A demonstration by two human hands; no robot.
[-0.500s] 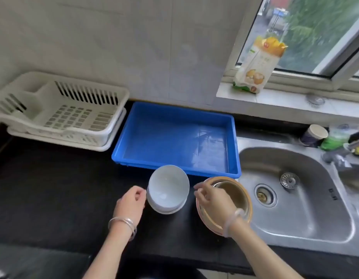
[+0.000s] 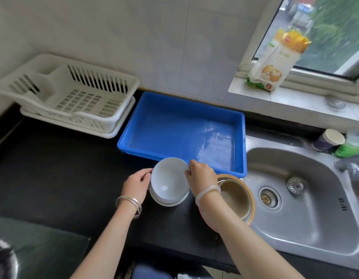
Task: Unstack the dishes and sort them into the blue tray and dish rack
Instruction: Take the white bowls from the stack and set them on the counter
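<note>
A stack of white bowls (image 2: 169,182) stands on the black counter just in front of the blue tray (image 2: 184,125). My left hand (image 2: 137,185) grips the left side of the stack. My right hand (image 2: 200,176) pinches the right rim of the top white bowl. To the right sits a stack of tan and brown dishes (image 2: 237,195), partly hidden by my right forearm. The white dish rack (image 2: 74,95) stands at the back left with nothing in it. Nothing lies in the blue tray.
A steel sink (image 2: 303,202) with a drain lies to the right, a tap and cups at its far edge. On the window sill stands a food packet (image 2: 275,61). Bare black counter (image 2: 53,168) stretches left of the bowls.
My right hand left the tan dish stack and moved left onto the rim of the top white bowl. My left hand closed in on the left side of the white stack.
</note>
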